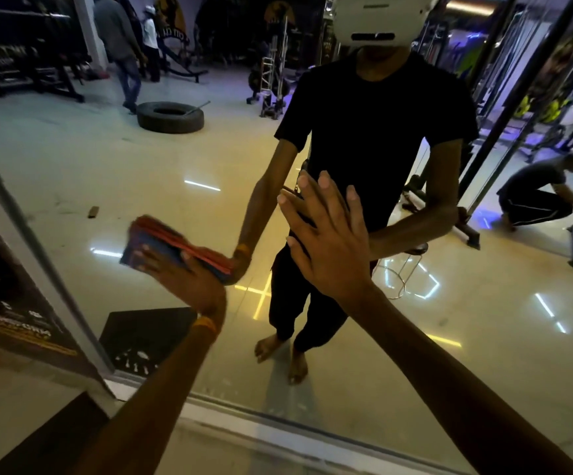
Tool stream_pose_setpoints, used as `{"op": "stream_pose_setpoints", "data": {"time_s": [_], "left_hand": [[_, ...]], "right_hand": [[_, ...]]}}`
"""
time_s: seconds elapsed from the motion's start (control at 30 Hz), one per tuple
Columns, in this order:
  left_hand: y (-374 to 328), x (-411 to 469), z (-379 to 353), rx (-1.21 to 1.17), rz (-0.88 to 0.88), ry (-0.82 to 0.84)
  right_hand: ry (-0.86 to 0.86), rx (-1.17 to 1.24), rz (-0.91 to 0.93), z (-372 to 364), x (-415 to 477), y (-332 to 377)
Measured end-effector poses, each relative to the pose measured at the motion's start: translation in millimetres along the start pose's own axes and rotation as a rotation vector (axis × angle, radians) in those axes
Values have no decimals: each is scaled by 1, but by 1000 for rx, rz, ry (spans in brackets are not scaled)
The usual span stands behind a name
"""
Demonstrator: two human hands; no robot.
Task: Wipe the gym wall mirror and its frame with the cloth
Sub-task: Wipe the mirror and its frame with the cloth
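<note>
The wall mirror (449,337) fills most of the view and reflects the gym floor and a person in black. Its pale frame (38,255) runs down the left edge and along the bottom (278,433). My left hand (189,279) presses a folded red and blue cloth (161,241) flat against the glass, left of centre, close to the left frame. My right hand (326,241) lies flat on the glass at the centre, fingers straight and spread, holding nothing.
A dark poster (7,303) covers the wall left of the frame. The mirror reflects a tyre (170,117), weight racks, a stool (405,269), a crouching person (539,193) at right and walking people at the top left.
</note>
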State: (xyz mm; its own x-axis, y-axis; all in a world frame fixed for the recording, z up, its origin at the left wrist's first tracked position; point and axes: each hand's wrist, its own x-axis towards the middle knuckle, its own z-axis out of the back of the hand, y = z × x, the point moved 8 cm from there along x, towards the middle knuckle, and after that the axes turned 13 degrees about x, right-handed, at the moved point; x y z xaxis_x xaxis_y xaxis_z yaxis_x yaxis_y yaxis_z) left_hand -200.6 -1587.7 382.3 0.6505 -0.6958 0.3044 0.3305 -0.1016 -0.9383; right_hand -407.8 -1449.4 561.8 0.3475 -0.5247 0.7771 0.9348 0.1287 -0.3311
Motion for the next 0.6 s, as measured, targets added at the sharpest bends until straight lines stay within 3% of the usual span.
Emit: {"op": "stream_pose_setpoints", "data": {"time_s": [0.1,0.2,0.27,0.4,0.6], "left_hand": [[-56,-65,-11,24,-266,100],[-58,-47,-8,42,-388,77],[-30,-8,-1,18,-297,76],[8,40,0,-79,57,144],[4,35,22,-157,46,160]], "right_hand": [[19,-22,15,0,0,-2],[32,-44,31,2,-2,-2],[37,-31,29,4,-2,-1],[46,20,-4,4,-9,5],[3,187,-68,4,-21,10]]}}
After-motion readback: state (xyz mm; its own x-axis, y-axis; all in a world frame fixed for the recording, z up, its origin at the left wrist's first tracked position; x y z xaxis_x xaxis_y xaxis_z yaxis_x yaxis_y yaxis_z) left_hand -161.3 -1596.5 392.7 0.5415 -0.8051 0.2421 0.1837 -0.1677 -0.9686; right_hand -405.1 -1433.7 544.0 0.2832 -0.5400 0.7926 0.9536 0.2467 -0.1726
